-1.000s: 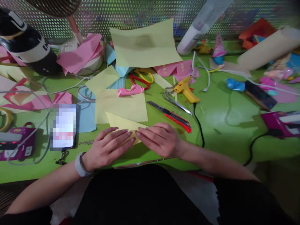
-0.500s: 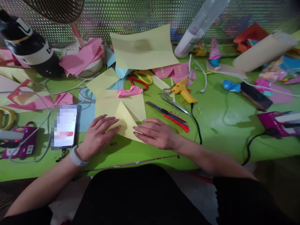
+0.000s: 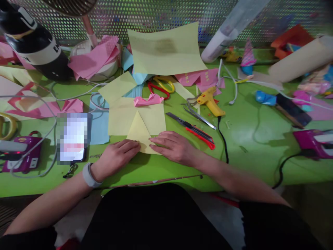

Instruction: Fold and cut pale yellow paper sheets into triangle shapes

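Note:
A pale yellow sheet of paper (image 3: 140, 133), folded to a point at its far end, lies in front of me. My left hand (image 3: 118, 154) presses its bent fingers onto the left side of the folded paper. On the right edge, my right hand (image 3: 175, 147) holds the same paper with its fingers close together. Beneath its tip is a larger flat yellow sheet (image 3: 117, 119), with a crumpled pink paper piece (image 3: 148, 100) at the far edge.
To the right lie a red box cutter (image 3: 194, 130), tweezers (image 3: 201, 118) and a yellow glue gun (image 3: 210, 100) with a black cord. Red-and-yellow scissors (image 3: 162, 90) lie behind. A phone (image 3: 74, 137) and a purple power strip (image 3: 24, 151) are at the left.
The folded flap, raised before, now lies flatter. My left hand has moved slightly right and its fingers have bent down onto the paper. The camera view has shifted a little.

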Available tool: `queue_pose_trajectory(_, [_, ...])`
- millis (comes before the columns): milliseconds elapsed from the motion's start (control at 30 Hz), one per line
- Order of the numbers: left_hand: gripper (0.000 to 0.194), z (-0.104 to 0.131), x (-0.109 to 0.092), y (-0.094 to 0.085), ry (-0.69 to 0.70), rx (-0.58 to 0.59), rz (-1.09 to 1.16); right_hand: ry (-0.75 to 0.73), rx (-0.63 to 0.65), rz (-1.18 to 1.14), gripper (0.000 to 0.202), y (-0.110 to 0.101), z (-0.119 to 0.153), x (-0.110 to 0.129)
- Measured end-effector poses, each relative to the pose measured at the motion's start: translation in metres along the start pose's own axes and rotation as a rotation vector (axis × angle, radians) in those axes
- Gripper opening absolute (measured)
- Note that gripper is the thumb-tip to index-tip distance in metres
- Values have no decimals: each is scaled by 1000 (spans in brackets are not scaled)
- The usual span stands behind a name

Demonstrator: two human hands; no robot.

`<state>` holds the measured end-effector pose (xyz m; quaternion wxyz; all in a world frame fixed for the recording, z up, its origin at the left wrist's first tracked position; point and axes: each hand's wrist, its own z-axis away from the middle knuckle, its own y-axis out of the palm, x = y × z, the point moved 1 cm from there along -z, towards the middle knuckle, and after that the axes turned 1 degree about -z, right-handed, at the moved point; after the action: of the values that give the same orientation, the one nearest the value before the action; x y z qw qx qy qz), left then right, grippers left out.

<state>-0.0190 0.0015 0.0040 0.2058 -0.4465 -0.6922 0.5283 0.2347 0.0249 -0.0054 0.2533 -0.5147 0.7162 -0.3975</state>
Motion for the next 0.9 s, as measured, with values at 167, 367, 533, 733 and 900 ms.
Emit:
queue_pose_trajectory(167, [24,1,-1,-1,-30,10,98,13,-18,-87,18,-1,2,1])
queue_pose_trajectory(367, [21,1,-1,0,-30,-19,112,74,37,-125,24,2,8,-4])
queue_pose_trajectory(533, [27,2,-1,-1,-9,-97,170,95,-1,-241,24,-1,5,-4])
queue_pose_trajectory(733, [26,-4,7,-11,7,-189,566,162,-148,-205,25,-10,3,-8])
queue_pose_trajectory(900, [31,-3,13,-18,-304,-453,477,100,-189,257,25,-26,-3,3])
